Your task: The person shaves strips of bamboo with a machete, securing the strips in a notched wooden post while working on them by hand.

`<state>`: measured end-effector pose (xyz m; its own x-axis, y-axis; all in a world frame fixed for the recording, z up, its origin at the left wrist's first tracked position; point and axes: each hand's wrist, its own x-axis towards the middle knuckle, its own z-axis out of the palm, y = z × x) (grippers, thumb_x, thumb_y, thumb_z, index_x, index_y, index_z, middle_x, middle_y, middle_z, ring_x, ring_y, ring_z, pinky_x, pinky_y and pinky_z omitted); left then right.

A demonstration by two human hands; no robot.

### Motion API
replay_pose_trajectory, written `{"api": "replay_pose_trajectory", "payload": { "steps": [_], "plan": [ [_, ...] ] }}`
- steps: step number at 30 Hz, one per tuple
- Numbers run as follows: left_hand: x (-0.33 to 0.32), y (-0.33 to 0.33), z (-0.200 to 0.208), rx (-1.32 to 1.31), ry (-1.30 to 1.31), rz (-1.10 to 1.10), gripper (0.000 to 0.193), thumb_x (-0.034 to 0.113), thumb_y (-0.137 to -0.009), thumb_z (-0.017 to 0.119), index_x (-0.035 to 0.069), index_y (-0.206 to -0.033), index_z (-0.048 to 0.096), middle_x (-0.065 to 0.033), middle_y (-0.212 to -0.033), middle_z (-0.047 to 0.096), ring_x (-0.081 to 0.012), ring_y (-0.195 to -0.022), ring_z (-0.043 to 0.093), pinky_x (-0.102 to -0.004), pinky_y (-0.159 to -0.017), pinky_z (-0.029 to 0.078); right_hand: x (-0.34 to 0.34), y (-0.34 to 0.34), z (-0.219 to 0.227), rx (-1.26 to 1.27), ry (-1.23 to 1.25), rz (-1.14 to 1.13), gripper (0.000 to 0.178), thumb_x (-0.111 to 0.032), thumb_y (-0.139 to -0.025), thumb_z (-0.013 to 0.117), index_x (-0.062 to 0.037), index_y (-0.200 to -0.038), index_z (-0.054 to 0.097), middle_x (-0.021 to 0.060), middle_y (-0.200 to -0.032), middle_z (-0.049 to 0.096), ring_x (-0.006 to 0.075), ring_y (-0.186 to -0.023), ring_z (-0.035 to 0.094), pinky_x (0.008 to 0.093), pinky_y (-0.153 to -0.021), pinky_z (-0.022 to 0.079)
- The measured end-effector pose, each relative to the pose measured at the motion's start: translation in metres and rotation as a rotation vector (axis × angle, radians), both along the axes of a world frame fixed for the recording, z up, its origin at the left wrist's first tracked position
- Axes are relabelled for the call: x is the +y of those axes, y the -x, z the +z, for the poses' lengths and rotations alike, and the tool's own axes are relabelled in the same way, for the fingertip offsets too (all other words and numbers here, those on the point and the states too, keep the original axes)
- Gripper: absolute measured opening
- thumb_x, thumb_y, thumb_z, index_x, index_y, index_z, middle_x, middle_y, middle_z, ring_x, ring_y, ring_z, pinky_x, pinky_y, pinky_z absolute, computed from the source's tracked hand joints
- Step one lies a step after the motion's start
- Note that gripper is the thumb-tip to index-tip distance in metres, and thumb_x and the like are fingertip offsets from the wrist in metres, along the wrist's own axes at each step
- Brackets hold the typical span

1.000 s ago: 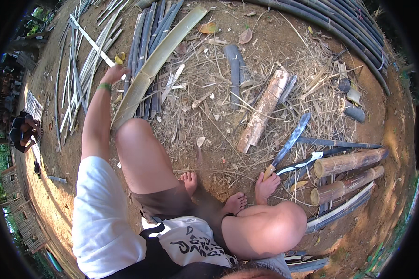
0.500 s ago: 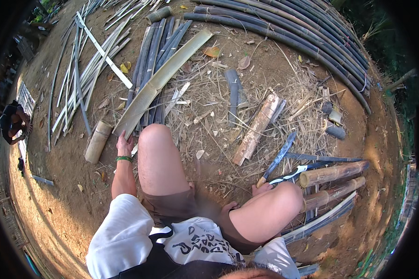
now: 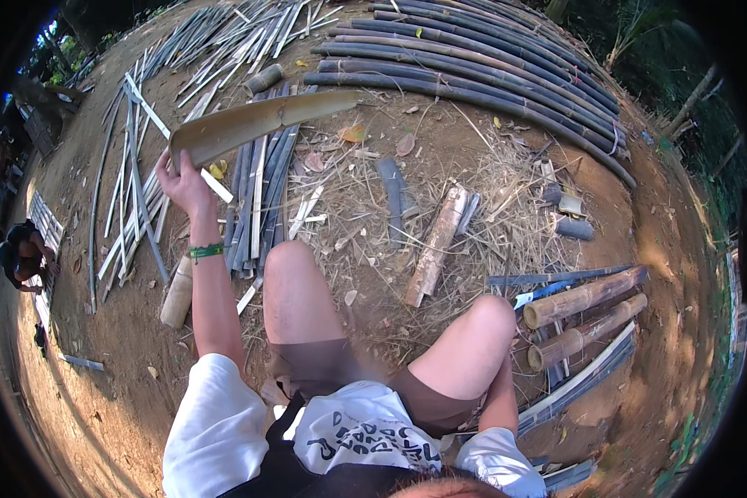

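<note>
My left hand [image 3: 184, 184] grips the near end of a long split bamboo half [image 3: 249, 126], thumb against its hollow face. The piece is raised off the ground and points away to the right. Below that arm lies a short bamboo section [image 3: 178, 292], beside a bundle of dark split strips [image 3: 261, 187]. My right forearm [image 3: 500, 402] passes down behind my bent right knee, which hides the hand and whatever it may hold. Past that knee rests a blue-and-white tool [image 3: 541, 292], partly covered, next to two cut bamboo poles [image 3: 585, 297].
Long dark bamboo poles [image 3: 473, 62] are stacked at the far right. Pale strips [image 3: 133, 199] lie scattered at the left. A peeled bamboo piece [image 3: 436, 245] and dry shavings [image 3: 349, 274] cover the ground ahead. Another person [image 3: 23, 253] crouches at the far left.
My left hand has lifted the split bamboo half and swung it up and left. My right hand, earlier at a machete's handle by the knee, has dropped out of sight; the machete no longer shows.
</note>
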<state>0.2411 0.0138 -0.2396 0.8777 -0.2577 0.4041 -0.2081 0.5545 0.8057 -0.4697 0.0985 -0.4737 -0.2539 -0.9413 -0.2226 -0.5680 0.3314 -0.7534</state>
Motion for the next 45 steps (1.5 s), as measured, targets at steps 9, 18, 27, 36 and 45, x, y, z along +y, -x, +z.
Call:
{"api": "replay_pose_trajectory", "payload": {
  "steps": [9,18,27,36,45],
  "plan": [
    [-0.098,0.201,0.152,-0.903,0.022,-0.095,0.022,0.007,-0.090,0.074,0.004,-0.111,0.068,-0.0103,-0.087,0.075,-0.0172,-0.072,0.072,-0.0307,-0.063,0.055,-0.027,-0.054,0.217,-0.525,0.536,-0.128,0.025,-0.022,-0.099,0.062,-0.0028,-0.114,0.057,-0.0006,-0.070,0.054,0.0086,-0.060,0.052,0.0252,-0.052,0.040],
    [-0.053,0.332,0.166,-0.969,0.219,-0.138,0.024,0.001,-0.082,0.077,0.004,-0.105,0.068,-0.0103,-0.088,0.074,-0.0232,-0.072,0.072,-0.0306,-0.065,0.056,0.028,-0.153,0.303,-0.855,0.689,0.186,0.020,-0.019,-0.100,0.059,-0.0035,-0.110,0.051,0.0002,-0.071,0.055,0.0082,-0.059,0.054,0.0244,-0.054,0.046],
    [-0.020,0.325,0.141,-1.047,0.216,-0.167,0.027,-0.002,-0.082,0.077,0.002,-0.106,0.065,-0.0100,-0.099,0.076,-0.0205,-0.080,0.074,-0.0284,-0.068,0.057,0.046,-0.218,0.286,-0.656,0.566,0.339,0.016,-0.016,-0.099,0.063,-0.0039,-0.103,0.053,-0.0002,-0.072,0.056,0.0058,-0.057,0.051,0.0222,-0.052,0.043],
    [-0.014,0.317,0.134,-1.064,0.232,-0.162,0.027,-0.005,-0.081,0.077,0.001,-0.104,0.063,-0.0124,-0.101,0.076,-0.0226,-0.082,0.074,-0.0290,-0.070,0.058,0.052,-0.225,0.296,-0.490,0.590,0.351,0.026,-0.021,-0.095,0.069,0.0021,-0.102,0.058,-0.0010,-0.058,0.053,0.0054,-0.051,0.047,0.0258,-0.048,0.036],
    [-0.015,0.315,0.134,-1.065,0.243,-0.189,0.028,-0.006,-0.082,0.076,0.001,-0.105,0.063,-0.0127,-0.102,0.076,-0.0228,-0.086,0.075,-0.0293,-0.071,0.058,0.052,-0.223,0.288,-0.516,0.570,0.323,0.027,-0.022,-0.096,0.068,0.0029,-0.102,0.058,-0.0020,-0.058,0.051,0.0054,-0.051,0.044,0.0263,-0.048,0.034]
  ]
}}
